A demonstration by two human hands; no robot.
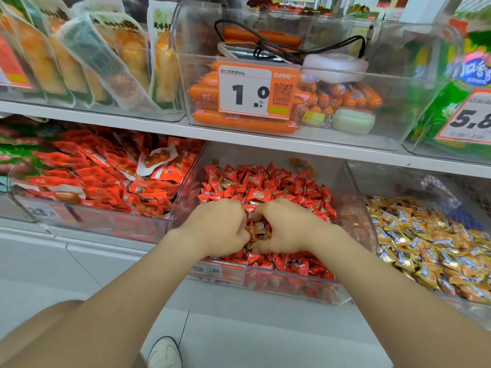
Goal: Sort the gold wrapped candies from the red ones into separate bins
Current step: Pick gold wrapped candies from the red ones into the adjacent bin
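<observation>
knuckles up in the red candy bin (279,286), left hand (220,229) beside right hand (288,227). both curled round some gold wrapped candies (259,232).

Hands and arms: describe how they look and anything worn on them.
The left arm and right arm are a person's, bare, with no sleeves in view. The left hand and right hand wear no gloves. No watch, band or bracelet shows at either wrist. The fingers are mostly hidden, so rings cannot be ruled out. No cables or markings show.
</observation>
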